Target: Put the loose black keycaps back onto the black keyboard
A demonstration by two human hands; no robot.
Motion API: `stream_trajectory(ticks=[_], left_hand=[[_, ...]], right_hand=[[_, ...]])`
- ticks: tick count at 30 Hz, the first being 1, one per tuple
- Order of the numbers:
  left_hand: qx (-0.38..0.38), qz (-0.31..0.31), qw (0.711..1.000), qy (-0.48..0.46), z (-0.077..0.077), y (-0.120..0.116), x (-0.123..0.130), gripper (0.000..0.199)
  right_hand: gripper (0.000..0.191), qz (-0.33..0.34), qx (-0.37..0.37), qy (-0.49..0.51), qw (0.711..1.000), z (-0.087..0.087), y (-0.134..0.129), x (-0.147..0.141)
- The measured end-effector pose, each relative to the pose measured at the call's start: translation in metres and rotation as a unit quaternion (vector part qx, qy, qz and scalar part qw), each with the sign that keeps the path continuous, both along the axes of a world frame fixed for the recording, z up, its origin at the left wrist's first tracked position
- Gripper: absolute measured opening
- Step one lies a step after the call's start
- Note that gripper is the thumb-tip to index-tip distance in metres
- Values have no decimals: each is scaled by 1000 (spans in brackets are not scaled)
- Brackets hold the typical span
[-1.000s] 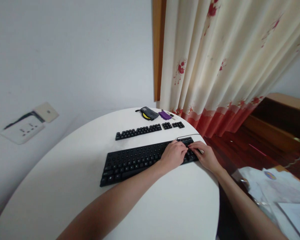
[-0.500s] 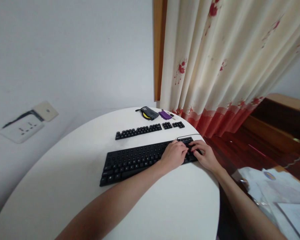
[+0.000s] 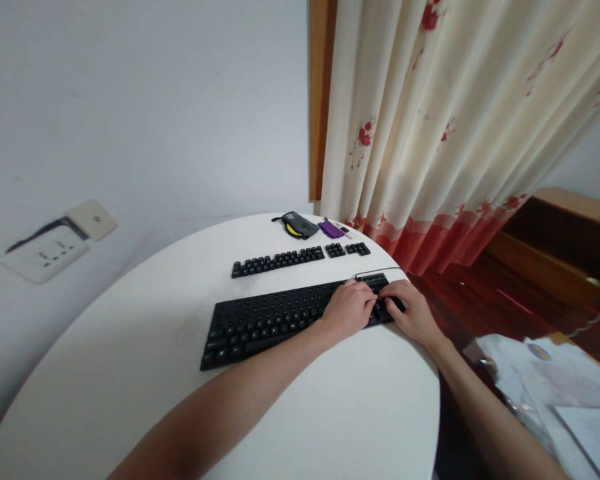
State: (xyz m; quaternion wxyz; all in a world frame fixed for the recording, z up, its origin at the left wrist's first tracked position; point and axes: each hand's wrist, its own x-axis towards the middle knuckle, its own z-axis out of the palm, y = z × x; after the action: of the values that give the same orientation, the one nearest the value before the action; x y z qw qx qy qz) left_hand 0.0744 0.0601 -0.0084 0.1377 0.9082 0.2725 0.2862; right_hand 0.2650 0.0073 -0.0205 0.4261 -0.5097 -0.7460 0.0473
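A black keyboard (image 3: 265, 320) lies on the white round table (image 3: 330, 413); its upper rows show bare key posts, while lower rows carry keycaps. My left hand (image 3: 349, 308) rests over the keyboard's right part, fingers closed together and their tips near the number pad. Close beside it, my right hand (image 3: 407, 307) reaches over the right end with thumb and fingers bent together. Whatever is between the fingertips is too small to make out. Behind the keyboard, loose black keycaps (image 3: 280, 262) stand in rows, with two smaller groups of keycaps (image 3: 335, 250) (image 3: 357, 249) to their right.
At the table's back lie a grey and yellow pouch (image 3: 300, 225) and a purple cloth item (image 3: 331, 230). A thin cable runs behind the keyboard. Right of the table are papers and plastic bags (image 3: 545, 373); a curtain (image 3: 420, 133) hangs behind. A socket (image 3: 47, 253) is on the left wall.
My right hand has shifted slightly left, its fingertips drawn closer together and nearer my left hand. My left hand stays almost where it was.
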Motion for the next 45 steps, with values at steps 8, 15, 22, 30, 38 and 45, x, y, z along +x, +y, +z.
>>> stream_trajectory(ticks=[8,15,22,30,38,45], left_hand=[[-3,0,1000,6,3,-1,0,26],[-3,0,1000,7,3,-1,0,25],[3,3,1000,13,3,-2,-1,24],[37,24,998,54,7,-7,-1,23],[21,30,998,45,2,-5,-2,23],[24,29,998,47,3,-6,-2,23]], right_hand=[[11,3,-11,14,1000,-6,5,4],[15,-11,-32,40,999,-13,9,8],[13,-50,-23,123,991,-12,7,10],[8,-4,-26,81,996,-15,8,9],[8,16,-13,52,998,-12,7,8],[16,-9,1,1,1000,-3,5,1]])
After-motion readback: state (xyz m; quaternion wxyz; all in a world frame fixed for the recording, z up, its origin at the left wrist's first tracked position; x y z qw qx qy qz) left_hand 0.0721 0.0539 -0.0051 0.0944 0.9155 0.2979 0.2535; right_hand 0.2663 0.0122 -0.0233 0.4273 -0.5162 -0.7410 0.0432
